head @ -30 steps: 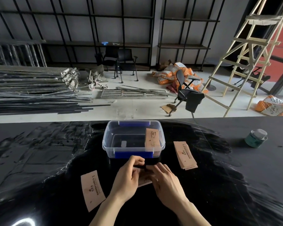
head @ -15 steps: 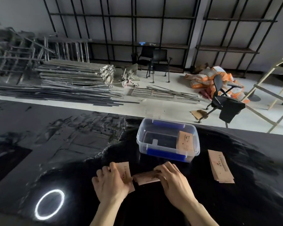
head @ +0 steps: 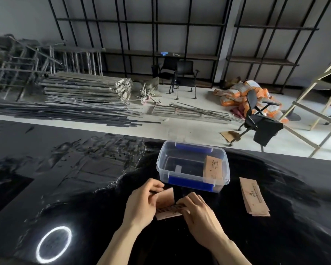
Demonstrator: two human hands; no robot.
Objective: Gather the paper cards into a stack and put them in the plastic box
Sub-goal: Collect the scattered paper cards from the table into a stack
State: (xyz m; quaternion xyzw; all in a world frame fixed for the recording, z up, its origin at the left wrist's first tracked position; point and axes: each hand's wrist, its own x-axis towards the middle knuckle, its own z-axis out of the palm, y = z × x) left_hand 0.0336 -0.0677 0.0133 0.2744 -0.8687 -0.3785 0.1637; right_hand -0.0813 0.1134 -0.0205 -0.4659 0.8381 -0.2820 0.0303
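**Cards gathered between two hands at a glossy black surface**

Cards (head: 165,205) sit bunched between both hands just in front of a clear box (head: 193,166), on a black surface (head: 84,188) that fills the lower frame and mirrors a bright ring of light (head: 54,244) near the left forearm. Beyond its far edge, a pale floor carries stacked metal bars (head: 80,96), an office chair (head: 256,115), orange sacks (head: 243,94) and, at far right, a wooden ladder (head: 317,104), with dark shelving (head: 180,35) along the back wall.

The box, with blue clips on its long sides, stands open and holds one brown card (head: 212,166) leaning against its right end. A loose pile (head: 254,197) of cards lies on the surface to the right of the box, apart from it.

The left hand (head: 139,206) curls around the left end of the held cards, its fingers closed over one tilted up toward the box. The right hand (head: 201,215) lies palm down, fingertips pressed on the right end of the bundle, pinning it to the surface. The edges of the held cards are uneven; their number cannot be told.
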